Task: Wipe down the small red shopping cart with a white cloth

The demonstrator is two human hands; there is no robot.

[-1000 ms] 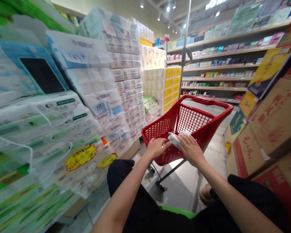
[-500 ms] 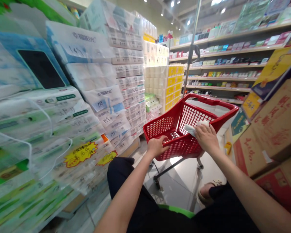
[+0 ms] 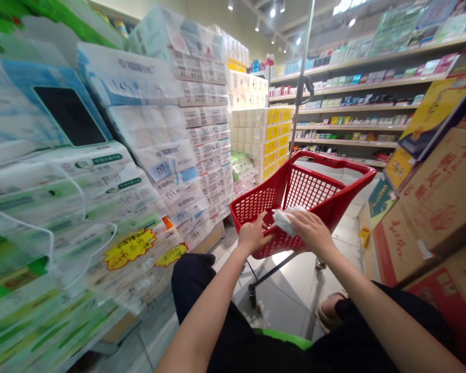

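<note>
- I found the right hand [image 3: 314, 233] had shifted leftward, fingers slightly bent over a white cloth [image 3: 282, 221].
- Left hand [image 3: 252, 236]: half-curled fingers gripped the red cart [image 3: 344, 194].

From my head, one camera looks forward and down, past my bare forearms [image 3: 213, 300], onto a close red latticed plastic cart [image 3: 314, 185].

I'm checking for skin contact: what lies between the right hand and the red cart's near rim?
In the head view, a white cloth or tissue lies between the right hand and the red cart; hidden fingertips can't be judged.
</note>
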